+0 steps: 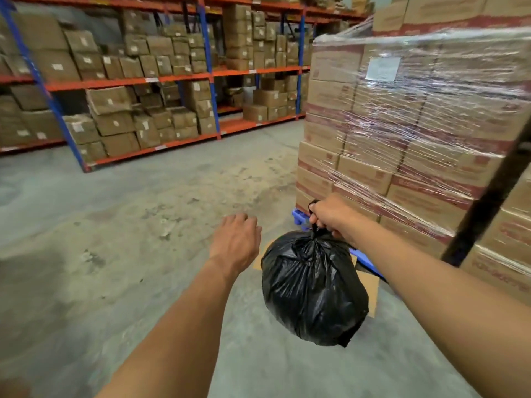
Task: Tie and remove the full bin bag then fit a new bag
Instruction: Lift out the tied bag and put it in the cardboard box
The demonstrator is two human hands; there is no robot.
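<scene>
A black bin bag [313, 285] is held clear of the concrete floor [143, 211] at about five o'clock in the view, its neck [317, 229] already knotted. The neck is gripped by the right hand [333, 215], whose fingers are curled tight round the twisted plastic above the knot. The left hand [237, 242], at about six o'clock, is seen empty, its fingers loosely bent and apart from the bag. The bag looks soft, thin and crinkled, rounded by a moderate load. Since the film could be torn by sharp contents, the gathered neck is judged the best hold. Wrapped boxes [402, 124] are stacked at two o'clock.
</scene>
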